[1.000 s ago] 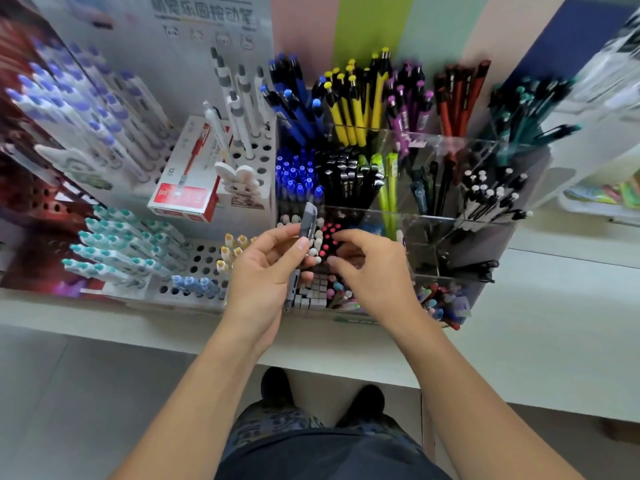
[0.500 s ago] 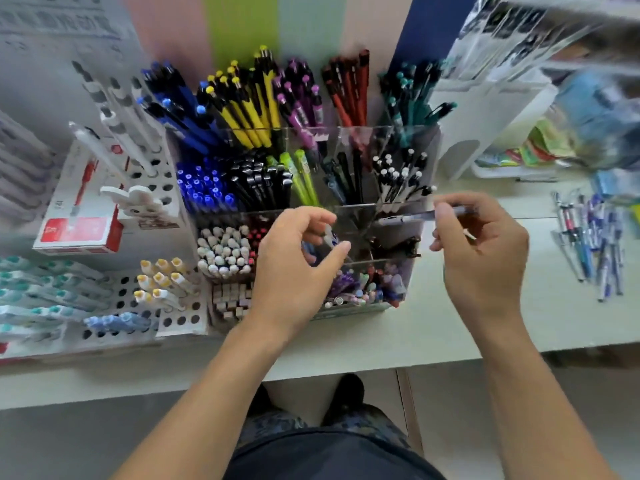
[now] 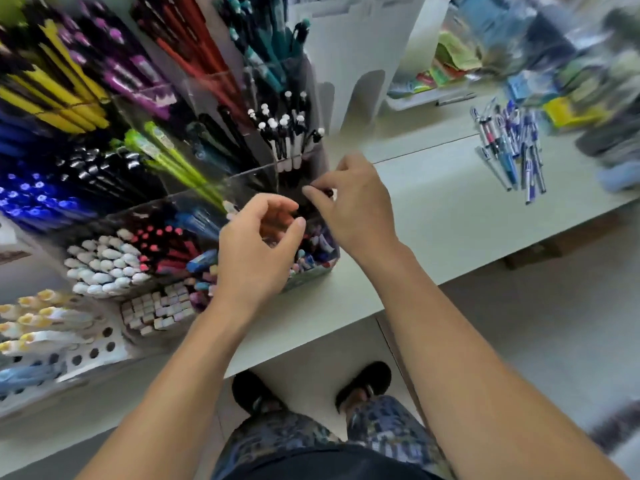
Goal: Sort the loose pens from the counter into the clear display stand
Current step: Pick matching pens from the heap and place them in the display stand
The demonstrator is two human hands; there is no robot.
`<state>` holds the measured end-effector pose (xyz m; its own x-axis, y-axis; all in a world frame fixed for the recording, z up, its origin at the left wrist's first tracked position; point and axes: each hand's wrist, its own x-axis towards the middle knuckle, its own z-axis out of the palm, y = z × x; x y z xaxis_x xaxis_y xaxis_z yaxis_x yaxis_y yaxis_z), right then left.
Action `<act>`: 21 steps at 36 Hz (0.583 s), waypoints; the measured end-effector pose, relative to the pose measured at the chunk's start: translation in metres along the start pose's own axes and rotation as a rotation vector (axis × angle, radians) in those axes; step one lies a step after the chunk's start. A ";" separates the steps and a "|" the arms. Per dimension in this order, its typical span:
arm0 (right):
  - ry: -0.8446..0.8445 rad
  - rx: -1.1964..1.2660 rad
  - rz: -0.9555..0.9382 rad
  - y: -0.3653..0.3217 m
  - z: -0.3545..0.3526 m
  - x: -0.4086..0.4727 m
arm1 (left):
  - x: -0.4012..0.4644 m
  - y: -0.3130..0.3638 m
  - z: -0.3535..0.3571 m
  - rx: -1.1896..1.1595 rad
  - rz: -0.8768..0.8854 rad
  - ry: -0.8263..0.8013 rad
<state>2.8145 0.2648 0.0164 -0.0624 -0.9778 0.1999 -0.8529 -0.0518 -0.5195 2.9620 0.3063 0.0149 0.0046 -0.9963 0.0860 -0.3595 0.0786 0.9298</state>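
- Nearest the camera, two dark sandals (image 3: 363, 382) and patterned trousers (image 3: 325, 441) show below the edge of the pale counter (image 3: 433, 230).
- Both bare forearms reach up and forward from the bottom of the view, drawing close together over the right front corner of the clear acrylic display stand (image 3: 313, 271).
- The left hand (image 3: 254, 251) is held above the stand's front compartments, wrist bent, fingers and thumb curled toward each other; nothing can be seen between them.
- The right hand (image 3: 356, 206) sits just beside it, slightly farther back, back of the hand turned to the camera. Its thumb and forefinger pinch the dark end of a slim pen (image 3: 323, 193) at the stand's right edge; most of the pen is hidden.
- The stand is packed with upright pens grouped by colour: white-capped ones at the front left, then blue, black and green, with yellow, purple and red at the back.
- Farther right, well apart from both hands, a loose heap of blue and silver pens (image 3: 512, 150) lies on the counter.
- Behind the heap, blurred packaged goods (image 3: 571, 74) fill the far right.
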 end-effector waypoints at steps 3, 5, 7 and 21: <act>-0.025 0.076 -0.030 0.017 -0.025 -0.005 | -0.003 0.013 0.024 0.003 0.020 0.002; 0.045 0.191 0.021 0.047 -0.047 -0.012 | -0.005 0.023 0.047 0.000 0.019 0.011; 0.120 0.266 0.137 0.090 -0.070 -0.020 | -0.006 0.032 0.079 0.000 0.000 0.002; 0.028 0.239 0.634 0.393 -0.208 -0.037 | 0.021 0.091 0.422 0.051 -0.392 -0.351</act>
<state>2.3739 0.3229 -0.0219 -0.5293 -0.8282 -0.1840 -0.5090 0.4835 -0.7122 2.5356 0.2782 -0.0492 -0.1616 -0.9032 -0.3977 -0.4381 -0.2955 0.8490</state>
